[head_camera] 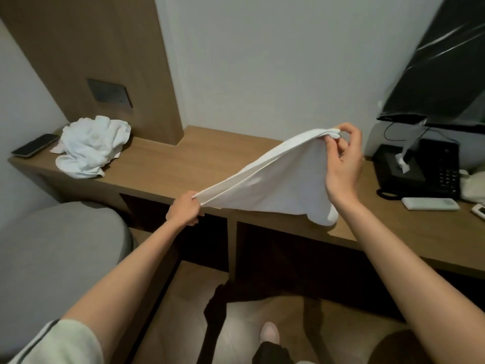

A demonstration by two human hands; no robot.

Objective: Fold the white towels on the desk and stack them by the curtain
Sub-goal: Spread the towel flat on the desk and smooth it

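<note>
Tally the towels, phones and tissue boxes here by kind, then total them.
Towels: 2, the held towel and the crumpled towel heap, counted as one
Phones: 2, the mobile phone and the desk telephone
Tissue boxes: 1, the tissue box
Total: 5

— How many towels do we count?
— Two: the stretched towel (pixel 273 179) and the crumpled towel (pixel 91 145), though we can't tell if that heap hides more.
— Hands?
— Two: the left hand (pixel 183 210) and the right hand (pixel 343 164).
— Phones?
— We see one mobile phone (pixel 35 145) and one desk telephone (pixel 435 172).
— Anything else?
— One white remote (pixel 430 203), one desk (pixel 183 164).
</note>
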